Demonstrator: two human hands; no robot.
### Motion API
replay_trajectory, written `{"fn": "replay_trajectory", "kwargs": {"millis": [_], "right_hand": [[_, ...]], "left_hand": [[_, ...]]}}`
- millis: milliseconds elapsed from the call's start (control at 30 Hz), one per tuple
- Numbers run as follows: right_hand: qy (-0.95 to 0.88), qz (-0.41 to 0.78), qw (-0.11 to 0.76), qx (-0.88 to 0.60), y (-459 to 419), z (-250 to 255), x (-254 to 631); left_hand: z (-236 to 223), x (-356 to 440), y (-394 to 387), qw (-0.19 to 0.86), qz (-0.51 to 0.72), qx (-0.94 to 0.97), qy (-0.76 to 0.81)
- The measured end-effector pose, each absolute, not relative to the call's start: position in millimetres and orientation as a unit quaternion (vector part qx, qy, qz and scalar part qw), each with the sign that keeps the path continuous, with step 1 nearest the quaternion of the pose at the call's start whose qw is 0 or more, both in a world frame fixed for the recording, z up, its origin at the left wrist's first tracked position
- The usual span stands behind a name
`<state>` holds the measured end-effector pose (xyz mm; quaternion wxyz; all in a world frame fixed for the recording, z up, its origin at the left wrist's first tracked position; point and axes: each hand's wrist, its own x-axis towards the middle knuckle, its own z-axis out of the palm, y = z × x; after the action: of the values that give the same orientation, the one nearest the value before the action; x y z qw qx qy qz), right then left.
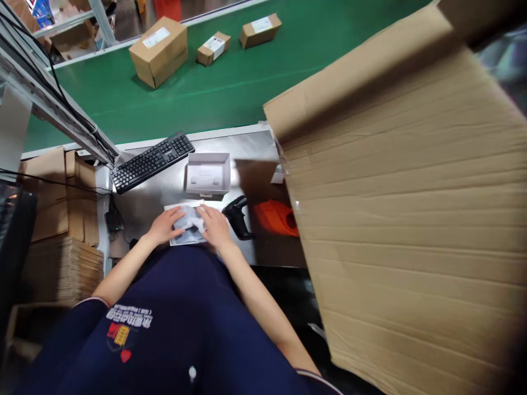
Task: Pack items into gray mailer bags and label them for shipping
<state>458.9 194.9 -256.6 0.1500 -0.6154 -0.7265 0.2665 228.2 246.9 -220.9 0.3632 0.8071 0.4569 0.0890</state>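
A shallow white box [173,242] sits at the near edge of the metal bench, with crumpled white wrapping [190,220] in it. My left hand [164,226] is at its left side, thumb and fingers curved onto the wrapping. From the right, my right hand [216,226] grips the wrapping with its fingertips. What lies beneath the wrapping is mostly covered. Just beyond stands an open white box [209,171], its inside facing up. Close to my right hand is a black handheld scanner [237,218].
A black keyboard [153,161] lies behind on the left. Several cartons, including a larger one [160,49], rest on the green conveyor [218,90]. A big cardboard sheet [403,208] blocks the right side, near an orange object [275,217]. Flattened cardboard [80,269] is stacked left.
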Motion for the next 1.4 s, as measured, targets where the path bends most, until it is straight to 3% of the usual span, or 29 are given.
{"fn": "replay_trajectory", "kwargs": {"millis": [200, 400, 567, 733, 900, 1033, 1167, 1400], "right_hand": [[-0.767, 0.302, 0.13, -0.55, 198.6, -270.5, 452.2], [-0.706, 0.37, 0.21, -0.567, 209.5, -264.6, 455.9], [-0.655, 0.347, 0.14, -0.656, 213.2, -253.0, 449.7], [-0.626, 0.315, 0.125, -0.702, 210.7, -263.3, 448.0], [-0.614, 0.265, 0.272, -0.692, 197.2, -300.4, 449.2], [-0.424, 0.37, 0.384, -0.732, 198.9, -329.3, 449.0], [-0.399, 0.465, 0.421, -0.669, 203.4, -336.8, 449.7], [-0.367, 0.404, 0.512, -0.663, 173.0, -321.7, 465.0]], "left_hand": [[-247.8, 228.1, 238.5, 0.257, 0.069, 0.851, 0.453], [-253.8, 218.8, 262.0, 0.346, 0.114, 0.824, 0.434], [-254.3, 236.3, 265.6, 0.298, 0.064, 0.842, 0.445], [-259.9, 240.2, 255.2, 0.211, 0.109, 0.822, 0.517], [-285.9, 227.8, 263.1, 0.345, 0.136, 0.726, 0.579], [-299.3, 231.5, 268.7, 0.392, 0.16, 0.69, 0.587], [-302.9, 233.6, 268.4, 0.409, 0.2, 0.69, 0.563], [-297.6, 213.1, 238.7, 0.462, 0.361, 0.551, 0.593]]}}
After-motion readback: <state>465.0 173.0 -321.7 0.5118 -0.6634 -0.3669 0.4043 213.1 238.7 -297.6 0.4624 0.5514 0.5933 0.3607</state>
